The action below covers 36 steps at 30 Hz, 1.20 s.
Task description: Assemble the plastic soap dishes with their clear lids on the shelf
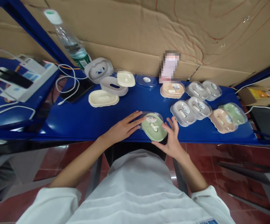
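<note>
In front of me, near the table's front edge, lies a green soap dish (157,133) with a clear lid (158,115) and a round sticker. From the left, my left hand (123,128) reaches over with fingers stretched and apart, the tips touching the clear lid's left side. My right hand (173,141) grips the dish's right side, thumb at the lower edge and fingertips on the upper right edge. Beyond my left hand are an open cream dish part (103,99), a grey slotted part (114,88), a grey tray (99,71) and a small cream piece (126,79).
Several lidded dishes stand at right, among them a grey one (183,114), a peach one (222,121) and a green one (235,112). A peach dish (172,90) and a loose clear lid (146,81) lie at the back. A water bottle (72,43) and white cable (75,82) are left.
</note>
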{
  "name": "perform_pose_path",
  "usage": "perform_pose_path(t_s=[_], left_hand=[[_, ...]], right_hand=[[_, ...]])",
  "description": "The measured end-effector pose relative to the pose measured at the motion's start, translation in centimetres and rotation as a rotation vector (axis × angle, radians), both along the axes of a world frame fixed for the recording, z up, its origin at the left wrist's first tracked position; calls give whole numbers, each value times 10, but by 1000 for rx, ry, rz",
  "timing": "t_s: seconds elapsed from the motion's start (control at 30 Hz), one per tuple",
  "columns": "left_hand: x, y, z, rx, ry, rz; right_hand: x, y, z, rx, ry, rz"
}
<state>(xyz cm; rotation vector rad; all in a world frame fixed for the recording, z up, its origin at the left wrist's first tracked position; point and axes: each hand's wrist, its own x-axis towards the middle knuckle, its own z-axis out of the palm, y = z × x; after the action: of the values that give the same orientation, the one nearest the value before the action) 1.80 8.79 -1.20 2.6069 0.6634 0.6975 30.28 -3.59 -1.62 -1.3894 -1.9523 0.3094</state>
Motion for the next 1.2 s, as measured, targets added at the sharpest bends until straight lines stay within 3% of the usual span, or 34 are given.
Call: perform_pose_path(t_s=[0.17,0.3,0.6,0.73,0.93,1.2], left_hand=[[9,8,0,-46,23,-97],[14,12,2,-82,25,-91],[19,17,9,-74,10,-124],[23,22,9,-70,-26,-110],[26,25,9,-19,15,-129],[29,31,6,-7,-32,-155]], right_hand=[[33,23,29,-220,-70,253],[43,42,35,-203,-116,323],[33,59,3,47,-151,242],[32,55,3,124,-225,211],[31,46,4,103,-342,123],[30,49,5,122,-309,107]])
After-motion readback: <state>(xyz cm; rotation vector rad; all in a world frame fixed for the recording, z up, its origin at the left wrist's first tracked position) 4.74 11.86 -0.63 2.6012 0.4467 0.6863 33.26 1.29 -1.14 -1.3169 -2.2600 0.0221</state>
